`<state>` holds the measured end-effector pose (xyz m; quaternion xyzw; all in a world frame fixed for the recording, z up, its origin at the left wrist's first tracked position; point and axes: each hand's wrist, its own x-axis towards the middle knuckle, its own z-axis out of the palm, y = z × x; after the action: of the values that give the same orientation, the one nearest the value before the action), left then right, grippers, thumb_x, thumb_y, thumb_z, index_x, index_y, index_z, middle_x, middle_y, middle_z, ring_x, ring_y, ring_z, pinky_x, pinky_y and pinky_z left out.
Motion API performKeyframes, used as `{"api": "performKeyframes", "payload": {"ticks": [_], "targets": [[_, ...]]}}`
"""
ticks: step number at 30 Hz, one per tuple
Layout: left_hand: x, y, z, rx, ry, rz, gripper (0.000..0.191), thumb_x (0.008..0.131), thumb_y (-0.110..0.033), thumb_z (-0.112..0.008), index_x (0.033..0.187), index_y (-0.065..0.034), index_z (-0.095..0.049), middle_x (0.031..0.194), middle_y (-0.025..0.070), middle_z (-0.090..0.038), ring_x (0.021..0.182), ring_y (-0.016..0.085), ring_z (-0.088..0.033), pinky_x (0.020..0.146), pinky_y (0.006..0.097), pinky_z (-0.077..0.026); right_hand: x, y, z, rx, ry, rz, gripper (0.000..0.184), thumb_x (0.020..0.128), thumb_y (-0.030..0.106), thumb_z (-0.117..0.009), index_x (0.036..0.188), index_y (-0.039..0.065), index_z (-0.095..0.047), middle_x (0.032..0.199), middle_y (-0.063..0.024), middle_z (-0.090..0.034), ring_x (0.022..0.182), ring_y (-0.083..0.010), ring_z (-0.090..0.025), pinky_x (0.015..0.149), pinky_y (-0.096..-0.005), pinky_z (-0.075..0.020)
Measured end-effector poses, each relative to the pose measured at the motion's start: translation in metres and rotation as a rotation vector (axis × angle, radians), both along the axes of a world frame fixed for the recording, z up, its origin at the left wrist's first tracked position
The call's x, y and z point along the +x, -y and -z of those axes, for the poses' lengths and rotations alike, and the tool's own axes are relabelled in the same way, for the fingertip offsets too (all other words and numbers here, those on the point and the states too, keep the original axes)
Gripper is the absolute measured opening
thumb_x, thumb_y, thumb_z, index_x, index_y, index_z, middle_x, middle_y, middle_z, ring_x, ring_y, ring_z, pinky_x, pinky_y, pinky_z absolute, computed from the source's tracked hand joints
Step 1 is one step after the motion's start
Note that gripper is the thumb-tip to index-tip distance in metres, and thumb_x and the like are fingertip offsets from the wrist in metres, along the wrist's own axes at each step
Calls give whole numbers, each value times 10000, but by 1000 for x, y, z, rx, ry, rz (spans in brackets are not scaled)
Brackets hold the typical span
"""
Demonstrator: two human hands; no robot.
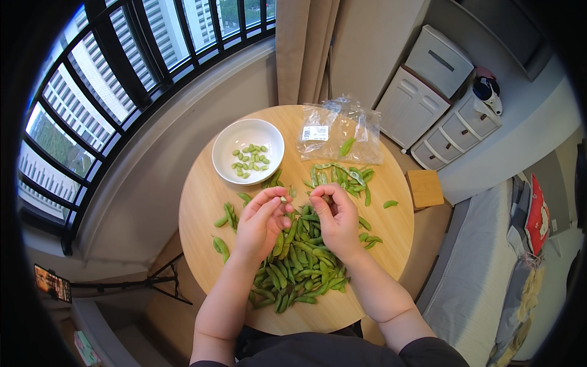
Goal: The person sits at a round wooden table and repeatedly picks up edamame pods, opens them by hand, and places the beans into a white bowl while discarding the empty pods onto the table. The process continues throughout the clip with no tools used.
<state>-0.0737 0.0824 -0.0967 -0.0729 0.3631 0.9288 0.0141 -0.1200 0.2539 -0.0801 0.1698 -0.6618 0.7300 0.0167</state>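
Observation:
A heap of green soybean pods (298, 266) lies on the round wooden table (206, 270). Above its far edge, my left hand (265, 218) pinches a small pale green bean (283, 199) between thumb and fingertips. Close by on the right, my right hand (335, 213) has thumb and forefinger together on a small piece of pod (310, 193), mostly hidden by the fingers. A white bowl (219, 160) beyond my left hand holds several shelled green beans (251, 158). Split, emptied pods (356, 176) lie with other pods beyond my right hand.
A clear plastic bag (339, 133) with a printed label and one pod on it lies at the table's far side. Loose pods (221, 247) are scattered left and right of the heap. A wooden stool (424, 188) stands right of the table, a phone on a tripod (169, 277) at left.

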Motion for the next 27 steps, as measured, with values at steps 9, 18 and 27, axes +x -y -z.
{"api": "performKeyframes", "payload": {"ticks": [9,18,27], "targets": [[5,-13,3,220,72,340,493,1159,-483,-273,1208,-106,-588,1001,43,-639,759,144,-596,539,274,-432,15,8,-11,221,-367,-253,84,920,20,-719,993,48,-687,1142,-96,-633,997,-284,-633,886,-374,-529],[-1,21,-11,-316,-162,-272,232,999,-22,-398,1140,-18,-582,1042,95,-600,782,141,-538,637,255,-432,-13,-14,-15,311,-342,41,86,925,27,-722,1008,19,-701,1003,-109,-683,914,-242,-676,806,-335,-547],[-36,52,-39,-1306,-84,-466,262,953,108,-423,1145,18,-577,1143,156,-630,1016,270,-677,839,378,-548,-24,-20,-1,751,-238,-36,109,936,114,-689,985,35,-746,986,-115,-695,943,-305,-676,837,-398,-542]]}}
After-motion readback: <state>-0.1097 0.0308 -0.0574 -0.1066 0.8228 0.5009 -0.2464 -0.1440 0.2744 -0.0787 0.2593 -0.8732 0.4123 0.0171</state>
